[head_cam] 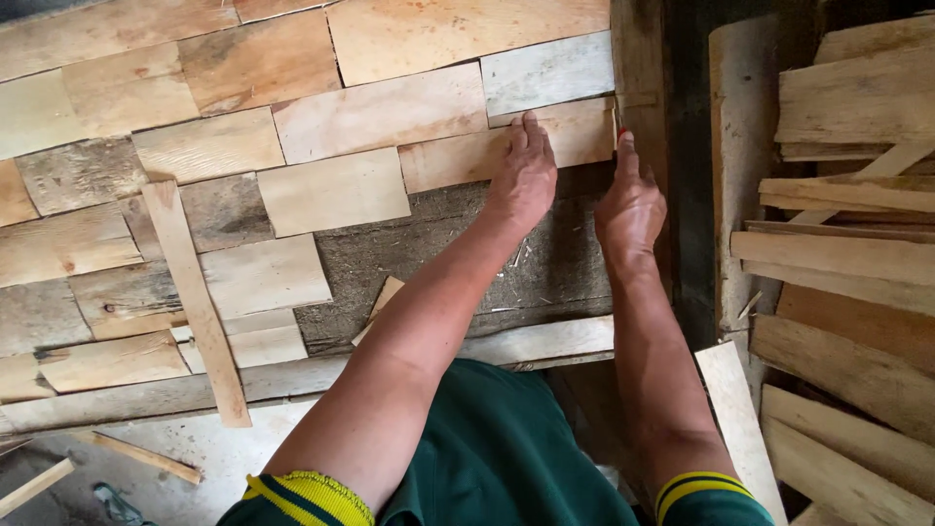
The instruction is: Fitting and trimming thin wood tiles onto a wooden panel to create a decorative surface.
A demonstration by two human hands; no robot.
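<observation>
Left hand (523,175) lies flat, fingers spread, on a pale wood piece (506,146) at the far right of the patchwork of boards (292,127); right hand (628,200) has fingers extended against the piece's right end beside the upright post (638,78), gripping nothing. Risk: uneven pressure could skew the piece, leaving a gap or pinching a fingertip at the post.

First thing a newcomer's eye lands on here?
The two bare hands at upper centre: the left hand lies flat on a pale wood piece in a patchwork of flat wooden pieces, and the right hand sits at that piece's right end. Next, the heap of loose wooden slats on the right, and a long strip lying diagonally on the left.
</observation>
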